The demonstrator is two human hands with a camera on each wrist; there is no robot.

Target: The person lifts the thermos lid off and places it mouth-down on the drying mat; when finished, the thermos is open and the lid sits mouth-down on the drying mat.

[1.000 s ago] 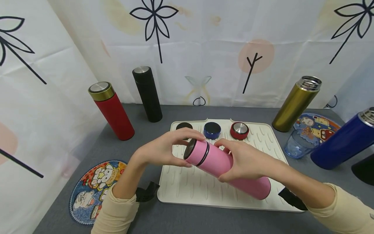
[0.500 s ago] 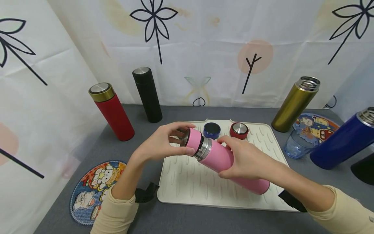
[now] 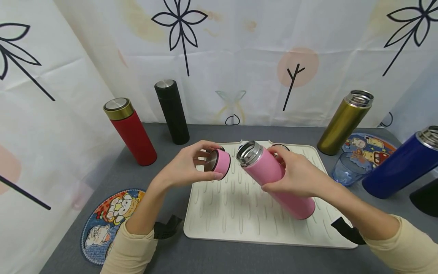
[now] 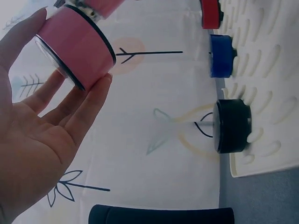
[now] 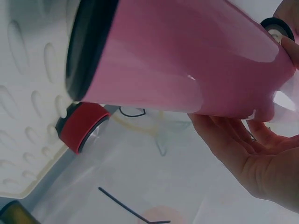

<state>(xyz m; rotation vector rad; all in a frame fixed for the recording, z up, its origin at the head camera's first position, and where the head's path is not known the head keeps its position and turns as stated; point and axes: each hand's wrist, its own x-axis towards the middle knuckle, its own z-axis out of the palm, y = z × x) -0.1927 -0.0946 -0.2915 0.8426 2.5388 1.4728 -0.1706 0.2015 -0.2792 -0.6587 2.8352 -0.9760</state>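
My left hand (image 3: 188,165) grips a pink bottle lid (image 3: 222,163) between thumb and fingers, its steel top turned toward the palm. Wrapped around a pink thermos bottle (image 3: 265,169) is my right hand (image 3: 295,171), which holds it tilted over the cream drying mat (image 3: 232,217). The bottle's steel mouth (image 3: 249,153) is bare and faces up and left, a small gap from the lid. In the left wrist view, a black lid (image 4: 232,126), a blue lid (image 4: 222,56) and a red lid (image 4: 211,14) line the mat's far edge; the hands and bottle largely hide them from the head view.
A red bottle (image 3: 133,137) and a black bottle (image 3: 172,114) stand back left, lids on. At the right are lidless gold (image 3: 343,123) and blue (image 3: 403,161) bottles and a clear glass (image 3: 350,169). A cartoon round mat (image 3: 109,224) lies front left.
The lid has come off the pink bottle and is now apart from it in my left hand. My right hand has tipped the bottle more upright, its mouth moving slightly right and up.
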